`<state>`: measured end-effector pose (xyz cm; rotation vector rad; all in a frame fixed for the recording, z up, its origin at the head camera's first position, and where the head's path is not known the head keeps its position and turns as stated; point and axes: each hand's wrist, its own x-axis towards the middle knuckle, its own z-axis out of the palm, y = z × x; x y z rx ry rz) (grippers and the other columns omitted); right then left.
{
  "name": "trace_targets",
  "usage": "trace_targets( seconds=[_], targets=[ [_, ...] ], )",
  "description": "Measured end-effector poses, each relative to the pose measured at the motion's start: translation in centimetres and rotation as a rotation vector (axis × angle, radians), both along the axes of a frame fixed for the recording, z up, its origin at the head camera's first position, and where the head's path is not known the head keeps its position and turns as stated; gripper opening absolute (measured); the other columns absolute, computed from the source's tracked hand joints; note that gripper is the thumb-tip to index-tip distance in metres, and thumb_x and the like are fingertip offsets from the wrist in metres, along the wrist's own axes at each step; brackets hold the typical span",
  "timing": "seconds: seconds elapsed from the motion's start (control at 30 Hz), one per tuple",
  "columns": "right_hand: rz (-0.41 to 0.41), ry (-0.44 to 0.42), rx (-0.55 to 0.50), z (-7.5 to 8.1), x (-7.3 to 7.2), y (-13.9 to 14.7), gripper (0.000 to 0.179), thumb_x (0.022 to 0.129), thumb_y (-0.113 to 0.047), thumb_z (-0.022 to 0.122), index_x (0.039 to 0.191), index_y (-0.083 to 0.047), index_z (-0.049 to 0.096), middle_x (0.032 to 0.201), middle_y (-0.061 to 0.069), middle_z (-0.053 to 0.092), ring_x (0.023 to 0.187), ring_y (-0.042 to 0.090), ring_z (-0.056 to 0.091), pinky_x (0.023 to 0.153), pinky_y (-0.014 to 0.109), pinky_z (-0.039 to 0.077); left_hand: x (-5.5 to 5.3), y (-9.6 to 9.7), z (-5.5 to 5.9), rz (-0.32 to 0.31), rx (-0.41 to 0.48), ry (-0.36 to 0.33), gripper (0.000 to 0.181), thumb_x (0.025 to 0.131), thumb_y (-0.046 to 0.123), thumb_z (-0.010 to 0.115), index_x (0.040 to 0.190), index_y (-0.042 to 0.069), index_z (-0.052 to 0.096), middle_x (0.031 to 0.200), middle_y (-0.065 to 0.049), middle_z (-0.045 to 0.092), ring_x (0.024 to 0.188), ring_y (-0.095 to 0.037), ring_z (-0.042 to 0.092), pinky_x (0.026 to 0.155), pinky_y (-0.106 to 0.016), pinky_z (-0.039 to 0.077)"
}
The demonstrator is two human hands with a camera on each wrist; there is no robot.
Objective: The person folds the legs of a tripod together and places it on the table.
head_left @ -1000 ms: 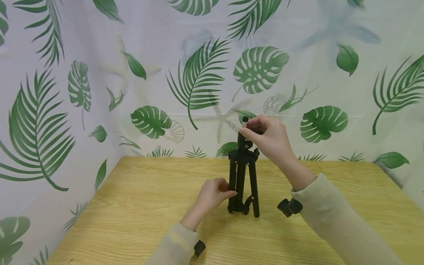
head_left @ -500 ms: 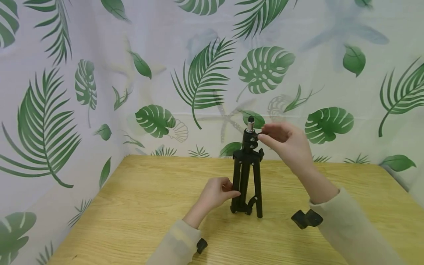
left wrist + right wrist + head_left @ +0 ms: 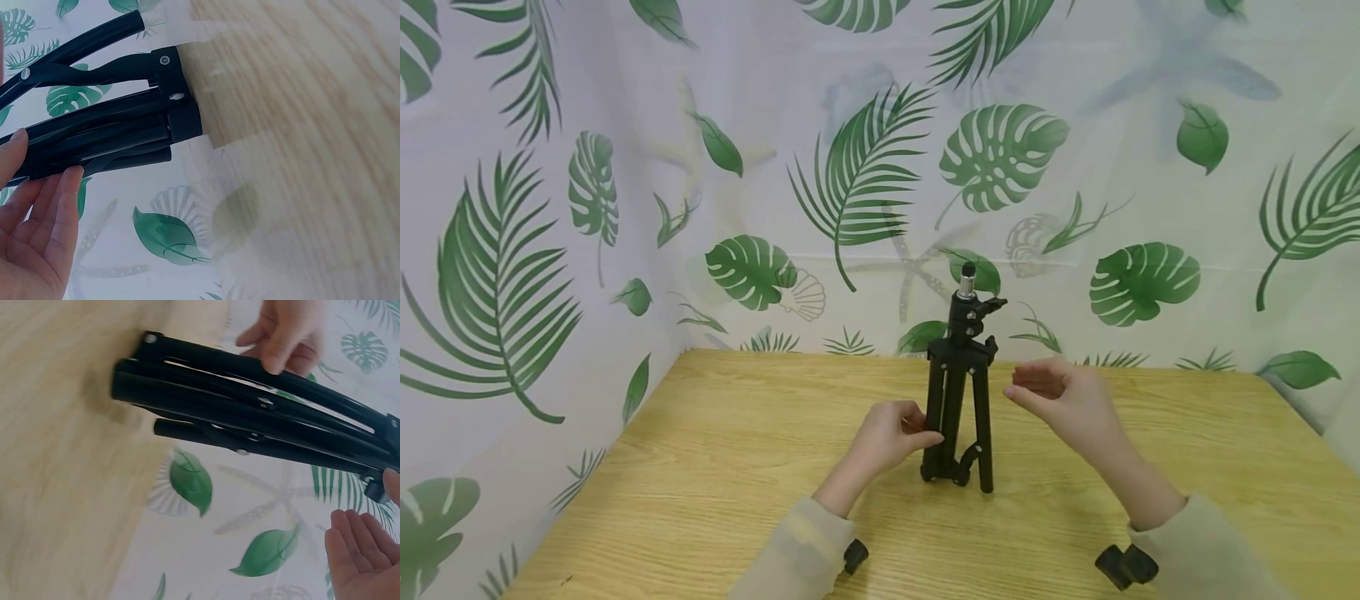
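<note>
A small black tripod stand (image 3: pixel 957 367) stands upright on the wooden table, its legs folded nearly together. At its top are a short silver stud with a black tip and a black clamp knob (image 3: pixel 992 306). My left hand (image 3: pixel 891 437) pinches one leg low down between thumb and fingers; the left wrist view shows the fingertips (image 3: pixel 70 178) against the dark tubes. To the right of the legs is my right hand (image 3: pixel 1075 404), thumb and fingers apart and holding nothing. In the right wrist view its fingers (image 3: pixel 353 550) lie just below the stand's upper part.
The wood-grain table (image 3: pixel 722 467) runs back to a white curtain (image 3: pixel 865 67) printed with green leaves, which also closes off the left side. A black clip-like piece (image 3: pixel 1126 567) sits by the right sleeve, another dark piece (image 3: pixel 854 556) by the left.
My right hand has let go of the top of the stand, passed by the clamp knob and dropped down to the right. The left hand keeps its hold on the leg.
</note>
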<state>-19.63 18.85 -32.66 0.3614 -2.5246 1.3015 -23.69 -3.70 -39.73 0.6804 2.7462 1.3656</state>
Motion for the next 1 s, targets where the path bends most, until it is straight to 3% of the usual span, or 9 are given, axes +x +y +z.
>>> trace_targets(
  seconds=[0.37, 0.63, 1.0],
  targets=[
    [0.047, -0.023, 0.147, -3.7, 0.4, -0.8, 0.036, 0.076, -0.025, 0.07, 0.098, 0.003, 0.062, 0.093, 0.016, 0.063, 0.084, 0.027, 0.061, 0.07, 0.033, 0.049, 0.0, 0.0, 0.0, 0.004, -0.005, 0.016, 0.021, 0.076, 0.026, 0.07, 0.078, 0.007, 0.062, 0.075, -0.001, 0.061, 0.069, -0.012, 0.059, 0.056, -0.022, 0.046],
    [0.055, -0.077, 0.197, -4.7, 0.7, -1.5, 0.031, 0.074, -0.022, 0.072, 0.09, 0.003, 0.063, 0.087, 0.013, 0.064, 0.079, 0.024, 0.061, 0.068, 0.035, 0.049, 0.1, 0.0, 0.0, 0.013, -0.01, 0.011, 0.022, 0.076, 0.028, 0.07, 0.078, 0.007, 0.062, 0.075, 0.0, 0.061, 0.069, -0.012, 0.059, 0.056, -0.022, 0.046],
    [-0.003, -0.011, 0.243, -5.8, 0.1, -2.3, 0.019, 0.073, -0.014, 0.073, 0.083, -0.001, 0.064, 0.079, 0.008, 0.065, 0.071, 0.02, 0.061, 0.063, 0.034, 0.049, 0.0, 0.0, -0.1, 0.012, -0.012, 0.02, 0.022, 0.077, 0.028, 0.07, 0.078, 0.007, 0.063, 0.075, 0.0, 0.061, 0.068, -0.011, 0.058, 0.056, -0.022, 0.046]
  ],
)
